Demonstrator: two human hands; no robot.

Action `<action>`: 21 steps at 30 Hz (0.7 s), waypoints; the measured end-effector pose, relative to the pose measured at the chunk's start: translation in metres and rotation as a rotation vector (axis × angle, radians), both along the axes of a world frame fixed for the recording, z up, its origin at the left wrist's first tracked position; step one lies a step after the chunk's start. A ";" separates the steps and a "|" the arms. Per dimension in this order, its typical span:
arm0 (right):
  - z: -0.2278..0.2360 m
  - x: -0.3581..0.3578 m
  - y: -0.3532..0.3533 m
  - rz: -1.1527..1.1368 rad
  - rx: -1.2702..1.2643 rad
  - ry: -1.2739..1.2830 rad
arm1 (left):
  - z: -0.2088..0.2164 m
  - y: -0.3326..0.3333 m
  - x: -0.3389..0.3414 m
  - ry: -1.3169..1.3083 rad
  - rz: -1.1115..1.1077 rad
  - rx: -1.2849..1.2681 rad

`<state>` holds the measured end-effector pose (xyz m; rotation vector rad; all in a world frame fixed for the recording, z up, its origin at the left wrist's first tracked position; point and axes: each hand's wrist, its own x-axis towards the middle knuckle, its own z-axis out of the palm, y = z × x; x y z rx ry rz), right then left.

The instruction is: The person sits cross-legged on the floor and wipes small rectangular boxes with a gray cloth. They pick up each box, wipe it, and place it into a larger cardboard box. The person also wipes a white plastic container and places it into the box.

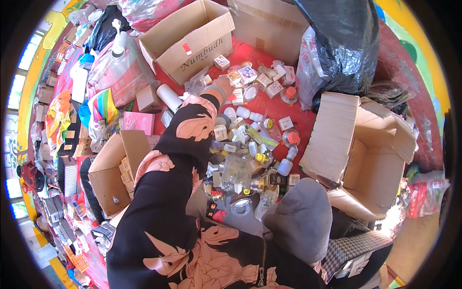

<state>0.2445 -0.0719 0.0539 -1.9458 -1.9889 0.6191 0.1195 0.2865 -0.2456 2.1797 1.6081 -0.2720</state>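
My left hand [222, 85] reaches far forward from a black sleeve with pink floral print. It is at the left edge of a cluster of small printed boxes, right against a yellow-and-white box [234, 78]. Its fingers are too small and partly hidden to show whether they grip it. Beside it are a purple-and-white box [247, 74], a white box [237, 97] and a round clear lid [250, 93]. A small box [222, 62] stands just beyond. My right hand is not in view; a grey rounded cloth shape [301, 219] covers part of the lower right.
Small bottles and jars, among them a white-capped bottle [285, 167], crowd the red floor covering [302, 118]. Open cardboard boxes stand at the back [192, 43], right [370, 164] and left [113, 168]. A black plastic bag [344, 43] rises at the back right. A white roll [169, 98] lies by my forearm.
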 end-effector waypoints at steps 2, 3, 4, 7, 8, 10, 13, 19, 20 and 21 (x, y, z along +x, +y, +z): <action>0.000 0.007 0.013 0.011 -0.025 0.006 | -0.004 0.017 0.007 0.013 0.035 0.025; 0.001 0.009 0.021 0.025 -0.036 0.007 | -0.013 0.030 0.010 -0.017 0.081 -0.033; 0.002 0.012 0.030 0.036 -0.045 0.011 | -0.024 0.037 0.014 -0.062 0.064 0.019; 0.004 0.016 0.053 0.051 -0.069 0.009 | -0.052 0.052 0.040 -0.167 -0.043 0.160; 0.005 0.016 0.059 0.054 -0.073 0.005 | -0.059 0.058 0.050 -0.131 -0.018 0.102; 0.004 0.020 0.078 0.083 -0.084 0.005 | -0.047 0.057 0.065 -0.055 0.061 -0.021; 0.007 0.023 0.100 0.181 -0.075 0.051 | -0.089 0.070 0.056 -0.029 0.065 0.016; -0.015 0.006 0.092 -0.108 -0.189 0.114 | -0.073 0.036 0.057 0.013 -0.109 0.112; -0.016 0.006 0.090 -0.060 -0.189 0.116 | -0.122 0.046 0.047 -0.149 -0.298 0.039; -0.017 0.010 0.091 -0.028 -0.200 0.115 | -0.100 0.025 0.054 -0.062 -0.311 -0.024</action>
